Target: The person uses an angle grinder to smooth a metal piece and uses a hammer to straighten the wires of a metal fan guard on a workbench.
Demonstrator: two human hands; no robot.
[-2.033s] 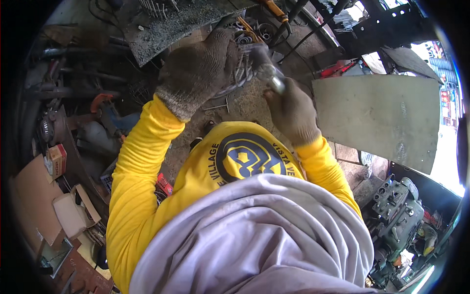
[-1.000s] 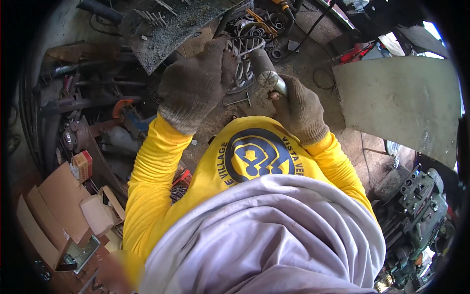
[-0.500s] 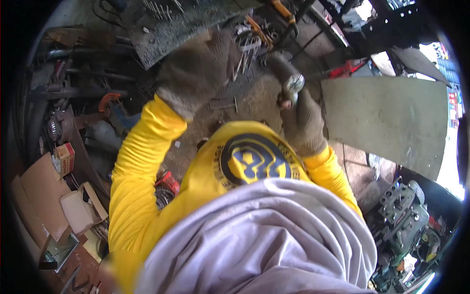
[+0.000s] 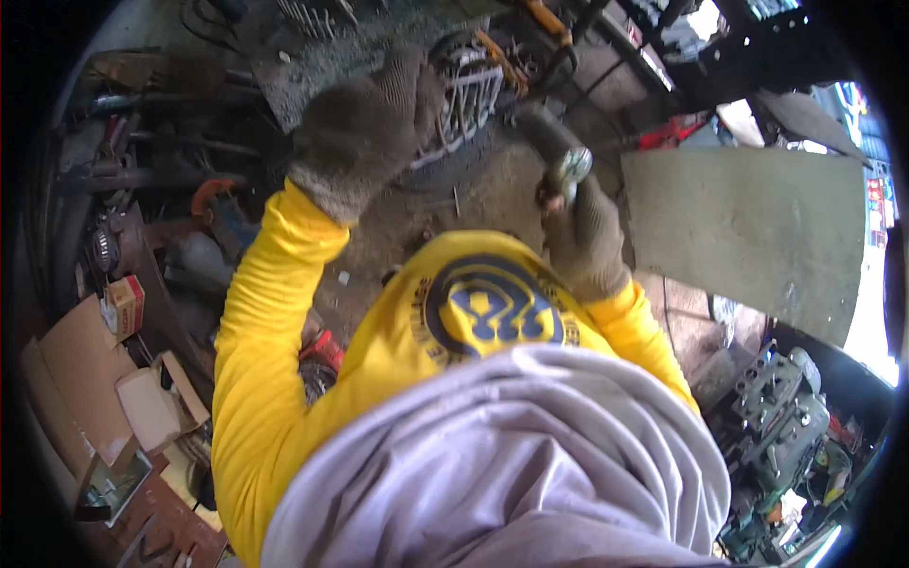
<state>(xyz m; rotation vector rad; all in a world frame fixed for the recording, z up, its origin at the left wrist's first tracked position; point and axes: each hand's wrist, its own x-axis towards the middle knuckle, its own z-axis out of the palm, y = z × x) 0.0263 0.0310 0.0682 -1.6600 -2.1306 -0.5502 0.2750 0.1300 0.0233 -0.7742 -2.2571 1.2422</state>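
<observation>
- Both hands are gloved in grubby knit work gloves. The left hand is up at about 11 o'clock, fingers curled shut on something I can't make out, right beside a wire metal frame.
- The right hand sits around 1 o'clock, wrapped tight around the grip of a hammer, whose shiny round face points back toward the camera.
- What changed: half a second back the left glove was spread out flatter over the metal bits, now it's bunched up and closer to the wire frame. The hammer is about where it was, just tipped a little differently. A second before that, both hands were down close together. Reads to me like the hammer is raised mid-swing while the left steadies the work.
- The hammer looks dark and worn along the shaft, with a bright polished head end.
- Around it: a big grey flat sheet at 3 o'clock, cardboard boxes at 8 o'clock, engine-ish parts at 4 o'clock, and dusty ground between the hands.
</observation>
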